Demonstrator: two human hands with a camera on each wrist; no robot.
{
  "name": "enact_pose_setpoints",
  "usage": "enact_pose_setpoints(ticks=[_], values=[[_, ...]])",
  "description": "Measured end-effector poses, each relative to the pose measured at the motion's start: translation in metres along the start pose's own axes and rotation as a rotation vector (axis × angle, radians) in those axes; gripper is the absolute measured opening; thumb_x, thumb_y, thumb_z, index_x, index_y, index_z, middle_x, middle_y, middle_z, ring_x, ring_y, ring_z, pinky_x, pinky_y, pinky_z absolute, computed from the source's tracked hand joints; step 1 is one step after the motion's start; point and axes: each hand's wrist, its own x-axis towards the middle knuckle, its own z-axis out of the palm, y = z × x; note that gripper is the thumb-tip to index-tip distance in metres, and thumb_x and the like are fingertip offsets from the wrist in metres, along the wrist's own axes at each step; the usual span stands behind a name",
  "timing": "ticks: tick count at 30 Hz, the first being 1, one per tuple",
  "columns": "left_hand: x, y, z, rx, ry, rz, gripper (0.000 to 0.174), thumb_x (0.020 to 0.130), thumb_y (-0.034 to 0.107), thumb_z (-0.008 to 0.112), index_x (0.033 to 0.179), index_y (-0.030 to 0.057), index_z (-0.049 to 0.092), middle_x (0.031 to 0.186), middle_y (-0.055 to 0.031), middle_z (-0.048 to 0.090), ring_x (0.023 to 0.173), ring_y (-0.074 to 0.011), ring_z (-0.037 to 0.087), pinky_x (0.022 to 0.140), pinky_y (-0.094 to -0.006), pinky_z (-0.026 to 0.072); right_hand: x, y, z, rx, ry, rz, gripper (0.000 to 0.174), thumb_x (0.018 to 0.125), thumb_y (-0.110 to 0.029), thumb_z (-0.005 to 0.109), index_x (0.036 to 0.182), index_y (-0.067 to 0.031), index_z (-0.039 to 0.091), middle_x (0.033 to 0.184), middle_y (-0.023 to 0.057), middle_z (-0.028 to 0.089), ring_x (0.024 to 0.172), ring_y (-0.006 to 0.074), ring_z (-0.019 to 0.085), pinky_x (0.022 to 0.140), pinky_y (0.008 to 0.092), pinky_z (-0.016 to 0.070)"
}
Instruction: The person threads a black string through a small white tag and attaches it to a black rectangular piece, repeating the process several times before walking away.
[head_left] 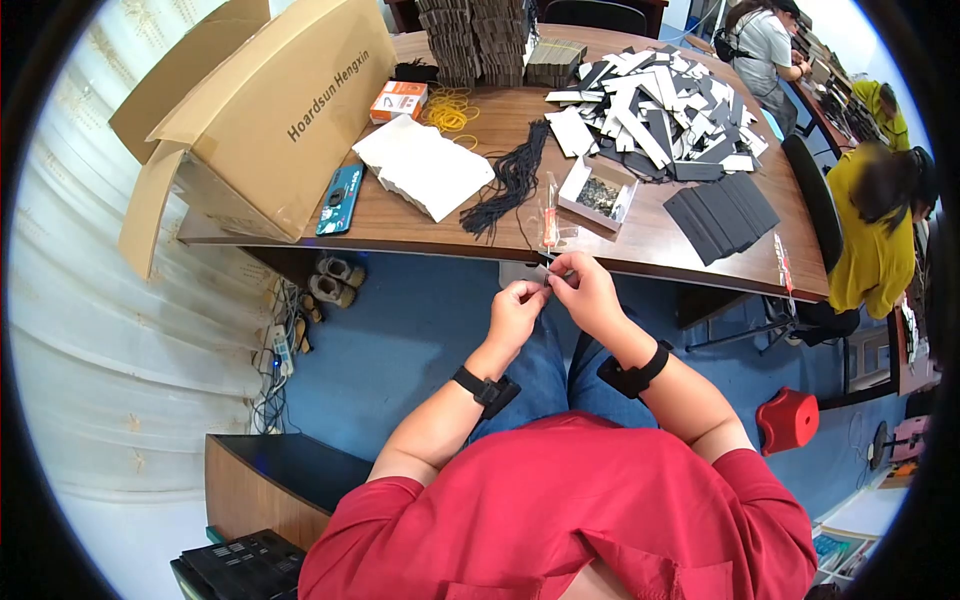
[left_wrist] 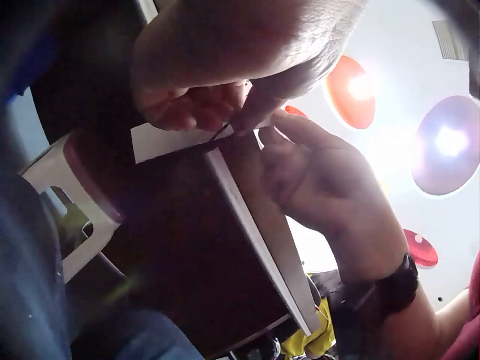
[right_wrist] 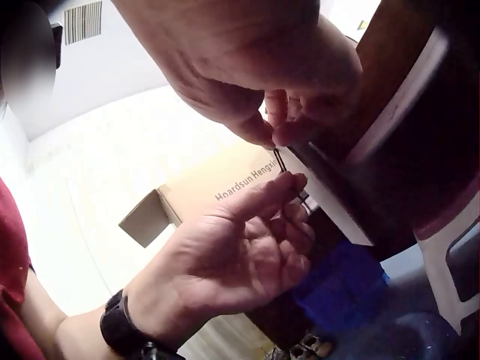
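In front of the table's near edge, both hands meet at a narrow card tag [left_wrist: 169, 142], white on one face and dark on the other, with a thin black cord [right_wrist: 280, 160]. My left hand [head_left: 514, 315] pinches the cord between thumb and forefinger. The right hand [head_left: 588, 293] pinches the tag at its end, where the cord runs up to the fingertips. A short length of cord spans the small gap between the two hands. Fingers partly hide the tag's upper end. On the table nearby lie a bundle of black cords [head_left: 517, 180] and a small white box [head_left: 597, 193] of tiny metallic pieces.
A pile of black and white card strips [head_left: 660, 115] covers the table's back right, with dark cards [head_left: 722, 218] before it. White sheets [head_left: 425, 167], yellow rubber bands [head_left: 452, 109] and a carton [head_left: 285, 115] stand left. A person in yellow [head_left: 875, 230] sits at right.
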Motion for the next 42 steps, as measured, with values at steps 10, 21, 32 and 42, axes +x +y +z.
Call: enact_pose_setpoints(ticks=[10, 21, 32, 42], values=[[-0.009, 0.003, -0.012, -0.18, -0.129, -0.076, 0.014, 0.09, 0.01, 0.057, 0.093, -0.002, 0.064, 0.088, -0.003, 0.065, 0.081, -0.0083, 0.057, 0.074, -0.0223, 0.0448, -0.011, -0.008, -0.002, -0.19, -0.038, -0.173, 0.014, 0.073, -0.009, 0.069, 0.084, -0.0061, 0.062, 0.079, 0.0075, 0.059, 0.064, 0.0221, 0.06, 0.059, 0.0323, 0.0483], [-0.023, 0.01, -0.017, -0.23, -0.18, -0.215, 0.015, 0.09, 0.014, 0.058, 0.093, 0.0006, 0.064, 0.077, -0.0037, 0.063, 0.07, -0.0114, 0.059, 0.067, -0.0249, 0.048, -0.001, 0.009, 0.006, 0.342, -0.106, 0.306, 0.009, 0.083, -0.008, 0.066, 0.087, 0.0002, 0.064, 0.07, 0.0016, 0.061, 0.053, 0.0058, 0.051, 0.048, 0.0205, 0.0412], [-0.017, 0.031, -0.047, -0.111, -0.207, -0.288, 0.016, 0.088, 0.018, 0.063, 0.081, 0.0044, 0.062, 0.067, -0.001, 0.059, 0.06, -0.0095, 0.057, 0.058, -0.0219, 0.0471, 0.004, 0.018, -0.018, 1.449, -0.333, 0.835, 0.011, 0.084, -0.016, 0.055, 0.081, -0.0063, 0.058, 0.077, 0.0028, 0.058, 0.053, 0.0093, 0.043, 0.047, 0.0225, 0.0344], [-0.019, 0.049, -0.047, -0.281, -0.229, -0.341, 0.016, 0.09, 0.02, 0.06, 0.084, 0.0046, 0.062, 0.069, -0.0019, 0.061, 0.063, -0.0098, 0.058, 0.058, -0.0217, 0.0461, -0.009, 0.015, -0.031, 1.847, -0.446, 0.759, 0.03, 0.09, -0.015, 0.05, 0.118, -0.0059, 0.054, 0.079, 0.0009, 0.059, 0.057, 0.0096, 0.047, 0.051, 0.0233, 0.0386]])
